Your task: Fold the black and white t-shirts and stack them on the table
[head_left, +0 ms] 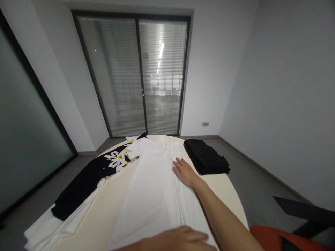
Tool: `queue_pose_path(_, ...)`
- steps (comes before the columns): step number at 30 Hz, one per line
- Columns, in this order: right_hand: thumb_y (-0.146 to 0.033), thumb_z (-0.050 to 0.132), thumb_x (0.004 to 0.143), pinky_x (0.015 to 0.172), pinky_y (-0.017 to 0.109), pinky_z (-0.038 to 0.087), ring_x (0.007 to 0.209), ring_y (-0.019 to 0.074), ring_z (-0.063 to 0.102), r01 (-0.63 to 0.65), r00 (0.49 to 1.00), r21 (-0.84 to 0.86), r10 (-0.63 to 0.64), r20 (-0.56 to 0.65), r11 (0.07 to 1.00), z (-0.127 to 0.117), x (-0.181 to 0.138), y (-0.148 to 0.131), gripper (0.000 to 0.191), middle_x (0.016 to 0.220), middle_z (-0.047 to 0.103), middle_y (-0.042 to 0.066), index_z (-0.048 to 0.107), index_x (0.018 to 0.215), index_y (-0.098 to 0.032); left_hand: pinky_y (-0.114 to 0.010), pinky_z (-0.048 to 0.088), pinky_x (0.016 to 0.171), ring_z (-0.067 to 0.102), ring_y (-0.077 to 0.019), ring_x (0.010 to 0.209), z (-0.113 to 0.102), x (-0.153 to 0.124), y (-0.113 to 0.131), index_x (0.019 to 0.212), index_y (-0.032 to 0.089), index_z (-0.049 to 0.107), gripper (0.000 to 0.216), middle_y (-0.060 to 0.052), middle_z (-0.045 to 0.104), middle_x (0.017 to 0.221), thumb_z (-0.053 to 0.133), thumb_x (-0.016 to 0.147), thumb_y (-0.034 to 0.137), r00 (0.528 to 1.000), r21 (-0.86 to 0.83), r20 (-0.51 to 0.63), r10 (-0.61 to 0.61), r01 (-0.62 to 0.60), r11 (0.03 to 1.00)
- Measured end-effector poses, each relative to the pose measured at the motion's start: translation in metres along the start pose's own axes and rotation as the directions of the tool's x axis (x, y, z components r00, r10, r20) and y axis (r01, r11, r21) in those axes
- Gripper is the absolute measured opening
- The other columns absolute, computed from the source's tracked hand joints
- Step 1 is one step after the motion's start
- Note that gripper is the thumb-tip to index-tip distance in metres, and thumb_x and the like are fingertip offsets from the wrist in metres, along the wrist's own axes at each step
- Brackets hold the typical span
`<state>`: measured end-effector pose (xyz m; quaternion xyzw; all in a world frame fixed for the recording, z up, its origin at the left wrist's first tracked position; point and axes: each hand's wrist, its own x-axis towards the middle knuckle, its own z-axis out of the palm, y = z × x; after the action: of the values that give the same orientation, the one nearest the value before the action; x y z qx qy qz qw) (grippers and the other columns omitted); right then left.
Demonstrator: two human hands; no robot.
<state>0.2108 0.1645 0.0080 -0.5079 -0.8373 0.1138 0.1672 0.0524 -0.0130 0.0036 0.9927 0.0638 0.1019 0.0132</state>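
White shirt (149, 188) lies flat on the surface (111, 198), bottom edge up to mid-frame. Looks thin, light, limp; probably creases easily, low tear risk. Best pinched at edges: near end first, then far shoulder. Left hand (184, 237), bottom centre: back up, fingers loosely bent, pointing right; can't tell if it pinches cloth. Right hand (184, 172), farther up, arm in from lower right: palm down, fingers spread on shirt, nothing gripped.

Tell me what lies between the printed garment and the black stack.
The white shirt, with the right hand on it, plus some tabletop; the head view shows this.
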Motion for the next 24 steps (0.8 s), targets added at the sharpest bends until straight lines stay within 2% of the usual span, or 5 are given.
queue_pose_path(8, -0.057, 0.029, 0.1, 0.121, 0.052, 0.012, 0.152, 0.0365, 0.005, -0.115, 0.992, -0.038, 0.117, 0.047, 0.993, 0.007, 0.002, -0.006, 0.068, 0.165, 0.016, 0.014, 0.037, 0.153, -0.015, -0.036, 0.05, 0.104, 0.043, -0.0241, 0.14, 0.015, -0.015, -0.004, 0.135, 0.024, 0.06, 0.04, 0.003, 0.036, 0.159, 0.034, 0.106, 0.035, 0.991, 0.463, -0.105, 0.078, -0.021, 0.886)
queue_pose_path(12, -0.062, 0.025, 0.099, 0.122, 0.05, 0.009, 0.153, 0.0327, 0.002, -0.191, 0.974, -0.05, 0.196, 0.117, 0.98, 0.002, 0.004, -0.007, 0.08, 0.165, 0.007, 0.017, 0.016, 0.159, -0.01, -0.035, 0.053, 0.1, 0.05, -0.0219, 0.133, 0.042, 0.003, 0.001, 0.136, 0.023, 0.058, 0.04, 0.004, 0.041, 0.156, 0.033, 0.107, 0.033, 0.987, 0.497, -0.154, 0.046, 0.037, 0.867)
queue_pose_path(15, -0.064, 0.024, 0.098, 0.122, 0.053, 0.01, 0.152, 0.0337, 0.006, -0.234, 0.952, -0.091, 0.247, 0.183, 0.968, -0.006, 0.009, -0.008, 0.08, 0.165, 0.011, 0.017, 0.024, 0.158, -0.011, -0.038, 0.052, 0.101, 0.05, -0.0244, 0.133, 0.048, 0.015, 0.006, 0.137, 0.023, 0.057, 0.039, 0.002, 0.047, 0.153, 0.038, 0.106, 0.037, 0.991, 0.412, -0.128, -0.027, 0.078, 0.908)
queue_pose_path(20, -0.053, 0.025, 0.101, 0.117, 0.052, 0.023, 0.14, 0.036, 0.041, -0.253, 0.965, -0.11, 0.259, 0.05, 0.961, -0.018, 0.038, -0.013, 0.065, 0.145, 0.05, 0.024, 0.051, 0.142, -0.01, -0.03, 0.047, 0.104, 0.044, -0.0196, 0.138, 0.006, 0.012, 0.002, 0.139, 0.02, 0.053, 0.04, 0.0, 0.052, 0.147, 0.036, 0.106, 0.035, 0.998, 0.237, -0.044, 0.044, -0.032, 0.971)
queue_pose_path(24, -0.045, 0.021, 0.103, 0.119, 0.04, 0.021, 0.148, 0.0294, 0.028, -0.269, 0.963, -0.091, 0.27, 0.003, 0.959, -0.012, 0.065, -0.016, 0.065, 0.157, 0.035, 0.021, 0.033, 0.152, -0.003, -0.039, 0.045, 0.106, 0.046, -0.0252, 0.136, -0.017, -0.008, -0.009, 0.138, 0.03, 0.052, 0.036, -0.001, 0.052, 0.147, 0.043, 0.104, 0.037, 0.993, 0.279, -0.115, -0.018, 0.049, 0.959)
